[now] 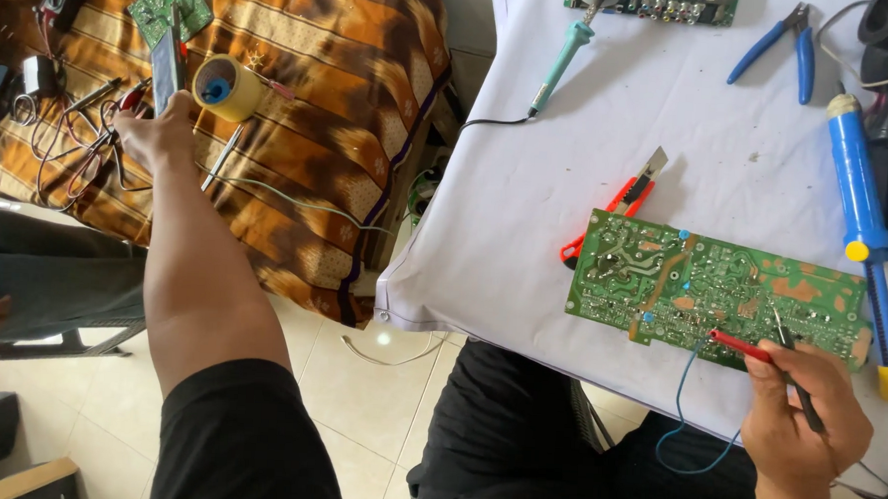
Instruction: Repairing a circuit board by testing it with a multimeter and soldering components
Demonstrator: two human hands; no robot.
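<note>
Bright, even daylight; soft shadows; sharp focus; slight wide-angle edge distortion.

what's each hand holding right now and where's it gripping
Right hand holds two probes, red and black, by their handles. Left hand grips a grey flat device at its lower end.

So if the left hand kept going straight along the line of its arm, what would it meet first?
Probably the small green circuit board on the patterned cloth: the left hand, holding a flat grey tool, points up-frame toward it. Depth is unclear.
</note>
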